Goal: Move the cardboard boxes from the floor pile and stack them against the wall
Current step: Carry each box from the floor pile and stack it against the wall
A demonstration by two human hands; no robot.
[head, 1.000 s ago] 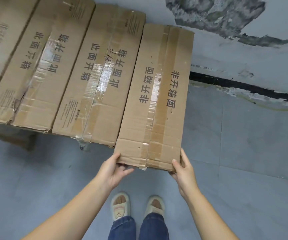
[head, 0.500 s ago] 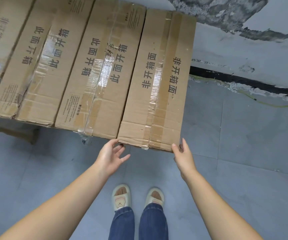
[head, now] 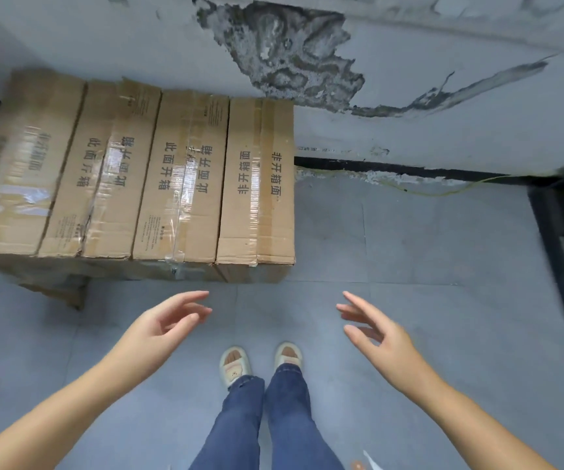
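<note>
Head view, looking forward and down. Four long cardboard boxes in a row on top of a lower layer, far ends toward the peeling wall, near ends facing the feet. Rightmost box flush beside its neighbour, long axis running straight from wall toward the person. Further left, two more boxes and — the last one blurred. No floor pile in sight anywhere here; presumably behind or off to one side, so a turn away from the wall seems due next.

Left hand empty, fingers spread and loosely bent, hovering over the grey tiled floor, clear of the stack. Right hand likewise empty, fingers fanned out, touching nothing. Rightmost box ahead and slightly left of centre — left hand a little nearer to its near edge, right hand off beyond its right corner. Slippers and jeans below, toes pointing at the stack. Thin yellow cord along the wall base, well apart from the boxes.
</note>
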